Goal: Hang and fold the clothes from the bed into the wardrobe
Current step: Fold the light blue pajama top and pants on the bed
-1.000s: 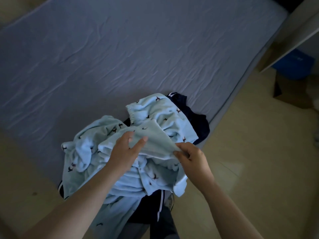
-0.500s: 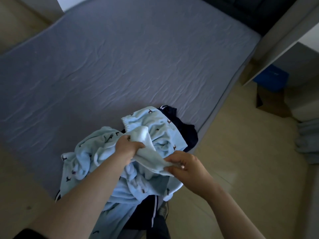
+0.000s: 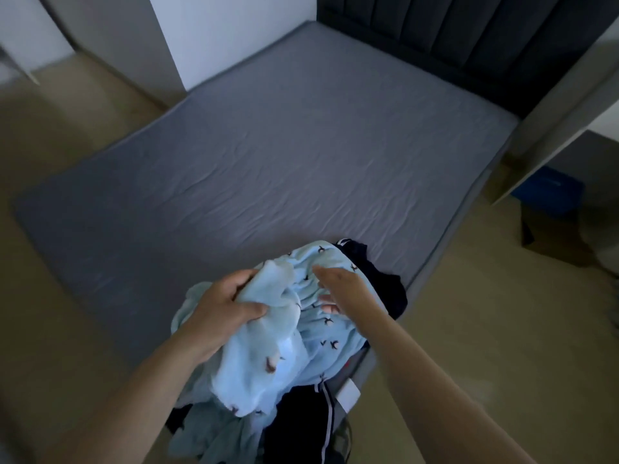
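A light blue garment with small dark bird prints (image 3: pixel 264 360) lies bunched at the near corner of the bed (image 3: pixel 268 155), over a dark navy garment with white stripes (image 3: pixel 301 416). My left hand (image 3: pixel 221 313) grips a fold of the light blue fabric, thumb on top, lifting it. My right hand (image 3: pixel 341 289) hovers just right of it with fingers spread and holds nothing; its fingertips are near the blue cloth. More navy cloth (image 3: pixel 378 279) shows behind the right hand.
The grey bed sheet is bare beyond the clothes pile. A dark padded headboard (image 3: pixel 469 38) stands at the far end. A pale wardrobe panel (image 3: pixel 566 105) rises at the right, with a blue box (image 3: pixel 549 192) and a brown box (image 3: pixel 552 236) on the beige floor.
My right hand has let go of the light blue fabric and opened. My left hand has gathered the fabric into a tighter grip. The view has tilted up, showing the headboard.
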